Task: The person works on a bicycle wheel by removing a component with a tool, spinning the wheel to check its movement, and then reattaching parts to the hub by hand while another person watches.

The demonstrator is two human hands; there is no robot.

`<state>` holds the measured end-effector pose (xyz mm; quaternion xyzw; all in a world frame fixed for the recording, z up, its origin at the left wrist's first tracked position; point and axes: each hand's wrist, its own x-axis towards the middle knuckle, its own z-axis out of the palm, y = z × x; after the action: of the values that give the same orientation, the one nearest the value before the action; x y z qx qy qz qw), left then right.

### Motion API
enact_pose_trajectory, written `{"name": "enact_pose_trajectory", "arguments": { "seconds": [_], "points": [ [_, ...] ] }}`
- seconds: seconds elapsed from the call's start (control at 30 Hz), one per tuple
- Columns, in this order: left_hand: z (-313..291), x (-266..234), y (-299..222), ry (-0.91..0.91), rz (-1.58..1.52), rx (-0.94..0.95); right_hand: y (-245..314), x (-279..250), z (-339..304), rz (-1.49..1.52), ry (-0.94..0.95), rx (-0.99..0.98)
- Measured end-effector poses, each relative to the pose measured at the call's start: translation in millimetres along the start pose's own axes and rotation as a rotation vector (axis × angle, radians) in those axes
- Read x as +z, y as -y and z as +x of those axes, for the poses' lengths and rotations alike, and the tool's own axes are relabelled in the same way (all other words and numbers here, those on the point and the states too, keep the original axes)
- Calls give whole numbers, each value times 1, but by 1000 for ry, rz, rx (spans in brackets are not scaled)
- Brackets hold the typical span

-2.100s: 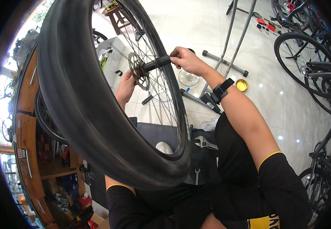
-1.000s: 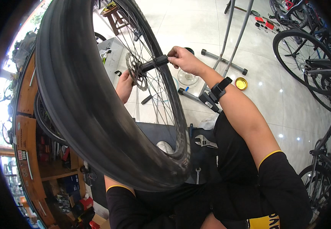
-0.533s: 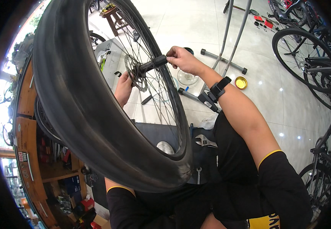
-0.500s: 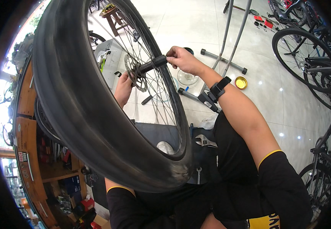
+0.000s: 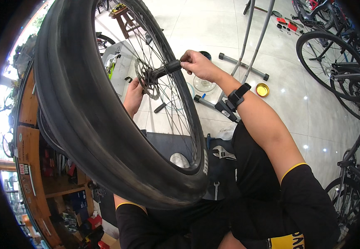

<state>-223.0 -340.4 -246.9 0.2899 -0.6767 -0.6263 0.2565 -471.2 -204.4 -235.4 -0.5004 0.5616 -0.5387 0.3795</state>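
Note:
A bicycle wheel (image 5: 117,153) with a wide black tyre hangs tilted before me, filling the left and middle of the view. Its thin spokes run to a black hub (image 5: 167,69), which has a disc brake rotor (image 5: 143,76) on its left side. My right hand (image 5: 198,66) pinches the hub's right end between thumb and fingertips. Beside the rotor, my left hand (image 5: 135,96) is closed at the hub's left end, its fingertips partly hidden by the rotor. The tyre covers much of my left forearm.
A dark mat before me bears an adjustable wrench (image 5: 223,153), a spanner (image 5: 216,190) and a round silvery object (image 5: 180,160). Beyond are grey stand legs (image 5: 244,64) and a yellow tin (image 5: 262,90). Bicycles (image 5: 333,66) stand at right, a wooden cabinet (image 5: 32,166) at left.
The wheel has turned about its hub: a pale mark on the tyre has moved up along its right side. Both hands remain at the hub ends, almost unmoved.

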Motion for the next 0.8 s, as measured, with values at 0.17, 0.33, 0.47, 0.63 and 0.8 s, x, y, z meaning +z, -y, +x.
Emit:
{"name": "enact_pose_trajectory", "arguments": {
  "seconds": [0.17, 0.33, 0.47, 0.63, 0.8],
  "points": [
    [2, 5, 2, -9, -25, -5, -4, 0, 1, 6, -8, -11],
    [3, -14, 9, -3, 28, -7, -3, 5, 2, 53, 22, -1],
    [1, -2, 6, -39, -19, -30, -5, 1, 1, 47, 11, -6],
    [1, -4, 4, -19, -28, -44, -5, 3, 1, 57, 8, 3],
    [1, -6, 8, -35, -60, -8, -7, 3, 2, 59, 6, 3]
  ]
}}
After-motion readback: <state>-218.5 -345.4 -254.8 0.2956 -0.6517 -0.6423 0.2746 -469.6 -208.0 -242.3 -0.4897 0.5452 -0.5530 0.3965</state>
